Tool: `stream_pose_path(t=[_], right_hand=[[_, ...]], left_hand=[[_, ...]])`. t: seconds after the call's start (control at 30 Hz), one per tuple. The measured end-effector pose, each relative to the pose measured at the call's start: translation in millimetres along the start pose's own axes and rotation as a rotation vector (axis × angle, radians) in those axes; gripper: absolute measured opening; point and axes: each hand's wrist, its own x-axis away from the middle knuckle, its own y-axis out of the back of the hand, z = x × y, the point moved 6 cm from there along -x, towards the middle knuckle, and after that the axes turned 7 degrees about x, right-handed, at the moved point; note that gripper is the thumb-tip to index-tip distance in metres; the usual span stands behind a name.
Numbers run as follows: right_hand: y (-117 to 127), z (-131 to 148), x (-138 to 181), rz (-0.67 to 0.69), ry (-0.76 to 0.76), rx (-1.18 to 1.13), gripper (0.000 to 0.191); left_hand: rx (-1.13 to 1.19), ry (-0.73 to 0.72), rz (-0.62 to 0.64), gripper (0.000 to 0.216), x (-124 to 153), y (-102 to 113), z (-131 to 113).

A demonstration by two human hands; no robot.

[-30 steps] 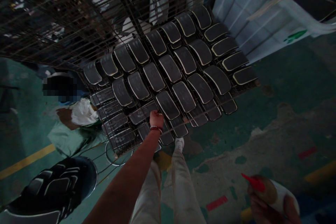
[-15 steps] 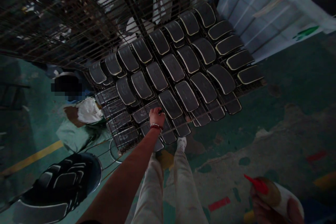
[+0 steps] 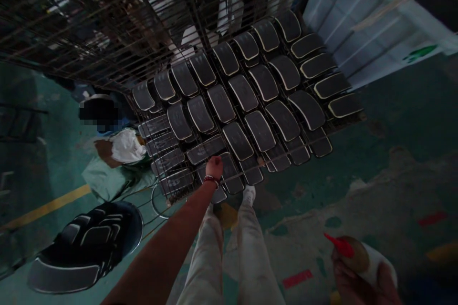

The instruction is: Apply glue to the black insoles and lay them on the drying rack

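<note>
Right fingers point(image 3: 342, 267) hold a red-tipped bottle point(image 3: 359, 258); left fingers point(image 3: 214, 164), grip unclear, hide panels point(image 3: 205, 149).

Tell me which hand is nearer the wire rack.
Left. Left hand is over the wire rack; right hand is apart from it, at the picture's lower right, holding a red-tipped bottle.
</note>
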Motion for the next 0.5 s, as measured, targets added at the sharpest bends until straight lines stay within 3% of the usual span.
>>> stream_pose_path(t=[0.07, 0.23, 0.5], right_hand=[[2.0, -6.2, -3.8, -0.019, 0.047, 0.011, 0.037], [7.8, -9.2, -14.8, -0.014, 0.148, 0.061, 0.042], [15.9, -2.4, -19.8, 0.058, 0.242, 0.090, 0.035]], left_hand=[[0.032, 0.073, 0.050, 0.005, 0.6, -17.7, 4.7], [0.097, 0.267, 0.141, 0.021, 7.0, -60.0, 13.1], [0.192, 0.364, 0.092, 0.031, 3.5, -74.4, -4.9]])
